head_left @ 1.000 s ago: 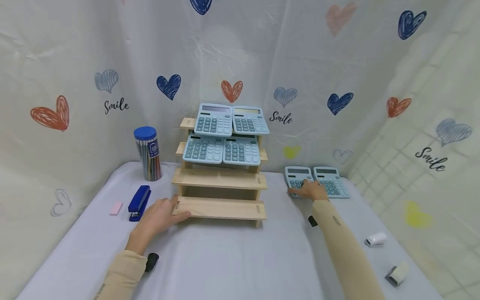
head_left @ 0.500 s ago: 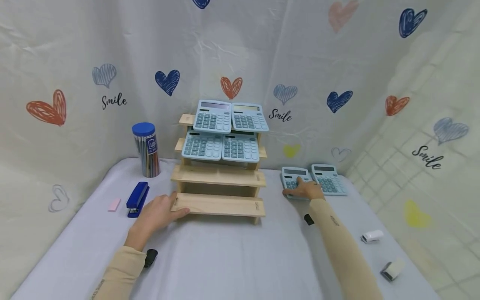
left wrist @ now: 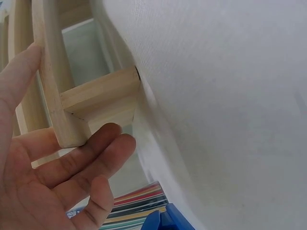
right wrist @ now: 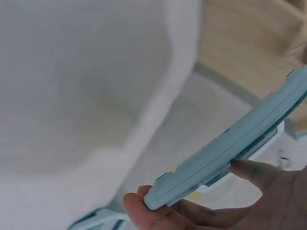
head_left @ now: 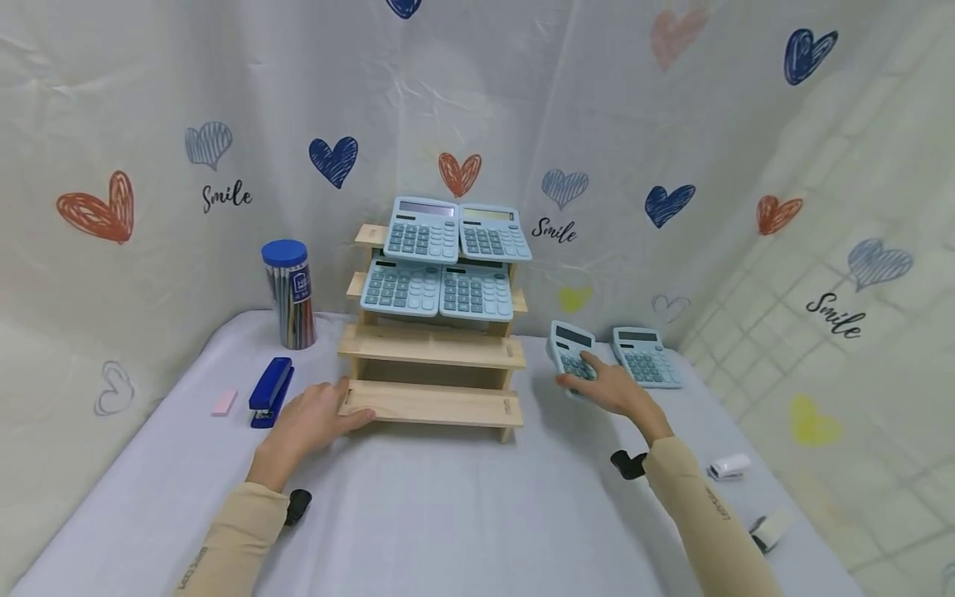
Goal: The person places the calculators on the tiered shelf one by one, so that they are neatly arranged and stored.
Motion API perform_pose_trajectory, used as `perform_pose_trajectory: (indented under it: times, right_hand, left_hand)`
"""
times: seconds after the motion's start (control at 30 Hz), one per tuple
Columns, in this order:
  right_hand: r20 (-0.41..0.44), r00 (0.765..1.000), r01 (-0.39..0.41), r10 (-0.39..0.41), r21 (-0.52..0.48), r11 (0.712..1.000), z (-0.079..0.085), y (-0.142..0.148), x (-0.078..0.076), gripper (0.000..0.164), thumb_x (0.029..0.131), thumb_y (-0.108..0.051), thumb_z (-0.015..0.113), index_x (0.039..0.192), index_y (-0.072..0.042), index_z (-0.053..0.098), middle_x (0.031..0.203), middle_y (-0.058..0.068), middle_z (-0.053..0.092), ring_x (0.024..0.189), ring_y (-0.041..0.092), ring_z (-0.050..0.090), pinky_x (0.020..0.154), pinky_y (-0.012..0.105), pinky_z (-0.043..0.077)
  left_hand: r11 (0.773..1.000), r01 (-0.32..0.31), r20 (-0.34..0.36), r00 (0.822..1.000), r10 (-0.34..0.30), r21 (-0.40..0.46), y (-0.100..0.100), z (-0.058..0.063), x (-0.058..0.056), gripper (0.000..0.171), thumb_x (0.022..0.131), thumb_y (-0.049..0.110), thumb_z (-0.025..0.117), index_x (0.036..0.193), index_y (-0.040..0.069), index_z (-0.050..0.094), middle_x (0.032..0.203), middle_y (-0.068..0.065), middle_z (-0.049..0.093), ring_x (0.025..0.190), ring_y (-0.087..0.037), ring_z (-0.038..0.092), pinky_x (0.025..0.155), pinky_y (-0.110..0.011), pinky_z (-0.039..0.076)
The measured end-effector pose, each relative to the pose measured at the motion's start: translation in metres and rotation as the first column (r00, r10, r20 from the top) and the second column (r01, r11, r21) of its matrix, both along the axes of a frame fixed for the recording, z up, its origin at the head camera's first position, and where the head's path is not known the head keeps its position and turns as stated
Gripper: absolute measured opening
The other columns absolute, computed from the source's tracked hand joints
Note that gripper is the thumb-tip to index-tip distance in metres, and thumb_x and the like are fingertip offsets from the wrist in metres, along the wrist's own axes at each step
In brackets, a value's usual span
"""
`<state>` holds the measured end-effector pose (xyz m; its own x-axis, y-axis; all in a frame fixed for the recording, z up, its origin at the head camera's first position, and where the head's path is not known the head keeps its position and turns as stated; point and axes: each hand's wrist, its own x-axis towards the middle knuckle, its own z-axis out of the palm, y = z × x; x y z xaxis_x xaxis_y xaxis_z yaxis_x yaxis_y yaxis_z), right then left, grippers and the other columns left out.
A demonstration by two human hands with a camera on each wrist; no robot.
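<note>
My right hand (head_left: 618, 390) holds a light blue calculator (head_left: 573, 342), tilted and lifted off the table. In the right wrist view the calculator (right wrist: 216, 148) shows edge-on, pinched between thumb and fingers. My left hand (head_left: 307, 424) grips the left end of the lowest shelf of a tiered wooden rack (head_left: 433, 404). The left wrist view has the rack's corner (left wrist: 72, 129) between thumb and fingers. Two calculators (head_left: 422, 234) lean side by side on the rack's top tier, and two more (head_left: 477, 292) lie on the tier below. Another calculator (head_left: 646, 362) lies on the table at right.
Left of the rack stand a blue-lidded tub of pencils (head_left: 291, 298), a blue stapler (head_left: 271, 393) and a pink eraser (head_left: 224, 404). Two small white items (head_left: 729, 467) lie near the table's right edge. A curtain (head_left: 477, 108) with hearts hangs close behind.
My right hand has picked up the nearer calculator from beside the other one, tilting it and shifting it slightly left. The left hand keeps its grip on the rack.
</note>
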<state>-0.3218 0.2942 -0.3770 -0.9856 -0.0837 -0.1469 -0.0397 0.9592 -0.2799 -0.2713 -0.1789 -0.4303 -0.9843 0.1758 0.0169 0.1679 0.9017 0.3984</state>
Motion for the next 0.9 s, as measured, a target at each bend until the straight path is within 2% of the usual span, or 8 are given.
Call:
perform_pose_trajectory:
  times: [0.07, 0.17, 0.27, 0.4, 0.57, 0.73, 0.9]
  right_hand:
    - [-0.024, 1.000, -0.007, 0.007, -0.002, 1.000, 0.008, -0.009, 0.014, 0.104, 0.087, -0.083, 0.042, 0.161, -0.013, 0.021, 0.152, 0.035, 0.040, 0.138, 0.055, 0.042, 0.104, 0.068, 0.039]
    - [-0.054, 0.998, -0.029, 0.030, 0.021, 0.999, 0.022, -0.025, 0.034, 0.101, 0.087, -0.082, 0.045, 0.160, -0.015, 0.026, 0.148, 0.033, 0.046, 0.133, 0.051, 0.048, 0.101, 0.066, 0.042]
    - [-0.095, 0.993, -0.060, 0.066, 0.069, 0.996, 0.032, -0.043, 0.049, 0.097, 0.086, -0.080, 0.050, 0.158, -0.017, 0.033, 0.136, 0.032, 0.054, 0.115, 0.041, 0.058, 0.093, 0.059, 0.048]
    - [-0.129, 0.984, -0.105, 0.119, 0.109, 0.988, 0.040, -0.063, 0.061, 0.094, 0.085, -0.076, 0.055, 0.156, -0.017, 0.038, 0.127, 0.029, 0.057, 0.100, 0.031, 0.059, 0.084, 0.049, 0.050]
    - [-0.147, 0.976, -0.140, 0.160, 0.136, 0.981, 0.041, -0.081, 0.065, 0.093, 0.083, -0.075, 0.058, 0.155, -0.019, 0.041, 0.127, 0.028, 0.056, 0.106, 0.032, 0.057, 0.084, 0.046, 0.049]
    - [-0.153, 0.969, -0.162, 0.194, 0.198, 0.967, 0.039, -0.102, 0.060, 0.091, 0.081, -0.075, 0.058, 0.154, -0.023, 0.043, 0.132, 0.030, 0.054, 0.112, 0.037, 0.053, 0.083, 0.047, 0.050]
    - [-0.174, 0.963, -0.166, 0.205, 0.217, 0.962, 0.038, -0.121, 0.054, 0.089, 0.082, -0.075, 0.058, 0.153, -0.023, 0.045, 0.133, 0.031, 0.053, 0.115, 0.041, 0.052, 0.086, 0.051, 0.051]
  left_hand:
    - [1.000, -0.005, 0.007, 1.000, 0.005, -0.001, -0.001, -0.001, 0.000, 0.094, 0.089, 0.060, 0.067, 0.145, -0.010, 0.043, 0.121, -0.030, 0.063, 0.081, -0.024, 0.057, 0.066, -0.036, 0.047]
    - [1.000, -0.009, 0.011, 1.000, 0.009, -0.004, -0.002, -0.002, 0.001, 0.094, 0.088, 0.060, 0.067, 0.145, -0.010, 0.043, 0.119, -0.028, 0.064, 0.080, -0.023, 0.056, 0.065, -0.035, 0.046]
    - [1.000, -0.009, 0.010, 1.000, 0.009, -0.007, -0.003, -0.003, 0.001, 0.093, 0.089, 0.060, 0.067, 0.145, -0.010, 0.043, 0.119, -0.028, 0.064, 0.080, -0.024, 0.056, 0.065, -0.035, 0.046]
    - [1.000, -0.004, 0.009, 1.000, 0.004, -0.004, -0.003, -0.003, 0.001, 0.093, 0.089, 0.060, 0.066, 0.145, -0.010, 0.043, 0.119, -0.028, 0.064, 0.081, -0.024, 0.056, 0.067, -0.037, 0.047]
    - [1.000, 0.004, 0.009, 1.000, -0.004, -0.006, -0.001, -0.001, 0.000, 0.092, 0.089, 0.060, 0.066, 0.145, -0.010, 0.044, 0.119, -0.028, 0.064, 0.082, -0.024, 0.056, 0.067, -0.037, 0.047]
    - [1.000, 0.003, 0.012, 1.000, -0.003, -0.007, -0.001, 0.000, 0.000, 0.094, 0.089, 0.061, 0.066, 0.145, -0.010, 0.043, 0.122, -0.029, 0.063, 0.083, -0.024, 0.056, 0.068, -0.036, 0.047]
    - [1.000, 0.009, 0.007, 1.000, -0.009, -0.004, 0.000, 0.000, 0.000, 0.093, 0.089, 0.060, 0.067, 0.145, -0.010, 0.043, 0.120, -0.028, 0.064, 0.082, -0.024, 0.056, 0.067, -0.036, 0.047]
